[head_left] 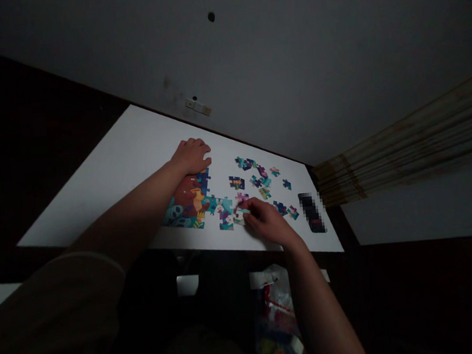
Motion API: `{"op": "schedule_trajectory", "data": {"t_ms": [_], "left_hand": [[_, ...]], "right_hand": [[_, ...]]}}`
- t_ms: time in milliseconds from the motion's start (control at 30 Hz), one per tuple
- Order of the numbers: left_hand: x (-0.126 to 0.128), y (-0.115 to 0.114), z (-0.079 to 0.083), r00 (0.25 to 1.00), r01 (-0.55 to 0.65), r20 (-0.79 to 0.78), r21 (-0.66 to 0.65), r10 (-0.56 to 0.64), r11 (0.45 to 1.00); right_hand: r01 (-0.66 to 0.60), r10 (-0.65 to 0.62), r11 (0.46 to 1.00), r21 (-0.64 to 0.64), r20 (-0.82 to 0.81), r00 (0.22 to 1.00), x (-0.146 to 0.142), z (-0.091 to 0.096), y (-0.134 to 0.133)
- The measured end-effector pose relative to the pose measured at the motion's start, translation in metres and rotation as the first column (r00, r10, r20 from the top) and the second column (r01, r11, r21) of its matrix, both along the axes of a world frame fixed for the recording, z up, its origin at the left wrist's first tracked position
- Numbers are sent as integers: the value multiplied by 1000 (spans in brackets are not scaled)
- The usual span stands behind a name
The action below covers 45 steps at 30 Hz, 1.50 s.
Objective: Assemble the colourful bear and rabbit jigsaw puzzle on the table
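Observation:
My right hand [267, 222] is shut on a pale jigsaw piece [239, 217], pinching it at the lower edge of the assembled puzzle section [184, 203]. That colourful section lies on a white tabletop [108, 182], with teal, orange and navy shapes. My left hand [192, 156] rests flat on the tabletop, holding nothing, just above the section's top edge. Several loose jigsaw pieces [256, 179] are scattered to the right of the section, between my two hands and the far edge.
A dark pixelated object [312, 212] lies near the table's right edge. A wall with a small switch plate [197, 106] rises behind the table. A striped curtain [402, 146] hangs at right, and a crumpled plastic bag [272, 311] sits below the near edge.

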<state>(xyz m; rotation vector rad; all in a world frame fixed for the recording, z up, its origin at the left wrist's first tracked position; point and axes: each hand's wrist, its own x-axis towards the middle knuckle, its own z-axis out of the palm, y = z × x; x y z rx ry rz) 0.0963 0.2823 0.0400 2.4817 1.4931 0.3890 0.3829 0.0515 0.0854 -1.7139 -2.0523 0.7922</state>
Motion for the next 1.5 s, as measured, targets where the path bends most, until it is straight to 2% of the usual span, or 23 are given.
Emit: {"op": "schedule_trajectory", "data": {"t_ms": [133, 533, 733, 967, 1500], "left_hand": [[1, -1, 1, 1000, 0, -2, 0, 0, 1000], [0, 1, -1, 1000, -6, 10, -1, 6, 1000], [2, 0, 0, 1000, -1, -22, 8, 2, 1000], [1, 3, -3, 1000, -2, -22, 17, 2, 1000], [1, 12, -12, 1000, 9, -24, 21, -9, 1000]], "right_hand": [[-28, 27, 1000, 8, 72, 997, -13, -6, -15], [-127, 115, 990, 65, 169, 979, -15, -5, -19], [-103, 96, 994, 38, 160, 982, -15, -9, -22], [-69, 69, 998, -10, 53, 996, -17, -8, -29], [-20, -14, 988, 151, 223, 975, -17, -26, -42]]}}
